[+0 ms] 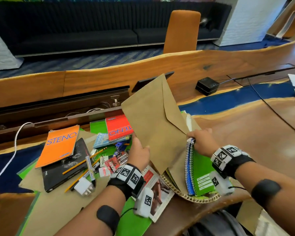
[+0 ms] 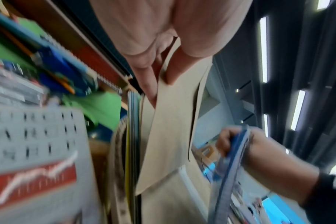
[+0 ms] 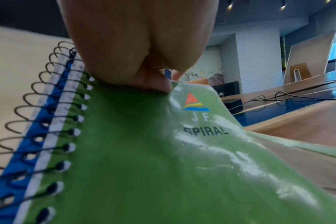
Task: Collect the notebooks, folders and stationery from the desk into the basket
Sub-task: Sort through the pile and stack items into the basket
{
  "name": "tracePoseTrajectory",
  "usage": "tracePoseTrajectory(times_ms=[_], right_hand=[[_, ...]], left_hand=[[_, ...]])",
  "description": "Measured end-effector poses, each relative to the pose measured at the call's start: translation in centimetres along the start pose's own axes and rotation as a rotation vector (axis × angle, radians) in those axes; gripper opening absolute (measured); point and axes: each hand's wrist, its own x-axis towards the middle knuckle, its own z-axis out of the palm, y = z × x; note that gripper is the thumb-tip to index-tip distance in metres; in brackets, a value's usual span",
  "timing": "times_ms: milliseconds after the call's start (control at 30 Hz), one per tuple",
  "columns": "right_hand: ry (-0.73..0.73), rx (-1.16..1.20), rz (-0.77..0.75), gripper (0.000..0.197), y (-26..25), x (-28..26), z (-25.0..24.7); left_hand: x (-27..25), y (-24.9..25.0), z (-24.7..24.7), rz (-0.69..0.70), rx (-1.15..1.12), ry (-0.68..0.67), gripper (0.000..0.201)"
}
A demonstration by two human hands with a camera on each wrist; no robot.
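Observation:
A large brown envelope (image 1: 153,120) stands tilted over the basket (image 1: 192,199), whose wavy rim shows at the desk's front edge. My left hand (image 1: 143,149) pinches the envelope's left edge; in the left wrist view the thumb and fingers of that left hand (image 2: 161,84) clamp the envelope (image 2: 173,136). My right hand (image 1: 193,139) grips the tops of a green spiral notebook (image 1: 203,171) and a blue one (image 1: 188,167), which stand upright in the basket. The right wrist view shows the right hand (image 3: 163,81) curled over the green notebook (image 3: 144,151).
Left of the basket lie an orange STENO pad (image 1: 60,147), a red STENO pad (image 1: 119,127), a black notebook (image 1: 65,169), pencils (image 1: 85,160) and small packets on green and brown folders. A white cable (image 1: 7,164) runs at far left. A black box (image 1: 207,86) sits behind.

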Motion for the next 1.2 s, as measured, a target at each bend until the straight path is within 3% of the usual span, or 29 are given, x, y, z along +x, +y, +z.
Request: tracePoseTrajectory(times_ms=[100,300,433,533,733,800,900,1000,1200], right_hand=[[0.009,0.038,-0.002,0.033,0.1,-0.6,-0.7],[0.02,0.015,0.002,0.028,-0.7,-0.8,-2.7],[0.007,0.01,0.005,0.032,-1.3,-0.1,-3.5],[0.019,0.013,-0.013,0.029,-1.6,0.6,-3.7],[0.067,0.011,-0.015,0.028,-1.6,1.2,-3.7],[0.06,0.012,-0.011,0.03,-1.5,1.3,-3.6],[0.035,0.037,0.007,0.032,-1.2,1.3,-3.5],[0.017,0.04,0.024,0.035,-1.0,1.2,-3.3],[0.01,0.044,0.025,0.036,-1.3,1.2,-3.4]], left_hand=[[-0.6,-1.1,3.8,0.0,0.02,-0.09,0.068],[-0.9,-3.0,8.2,-0.112,0.173,-0.21,0.073],[-0.5,-2.4,8.7,-0.158,0.261,-0.25,0.047],[0.0,-2.2,8.6,-0.241,0.285,-0.225,0.047],[0.5,-1.3,9.0,-0.343,0.091,-0.191,0.039],[0.3,-2.0,9.0,-0.365,0.162,-0.224,0.031],[0.0,-2.8,8.9,-0.327,0.315,-0.324,0.04],[0.1,-2.4,8.8,-0.378,0.441,-0.369,0.022],[0.8,-3.1,9.1,-0.403,0.463,-0.366,0.022]])
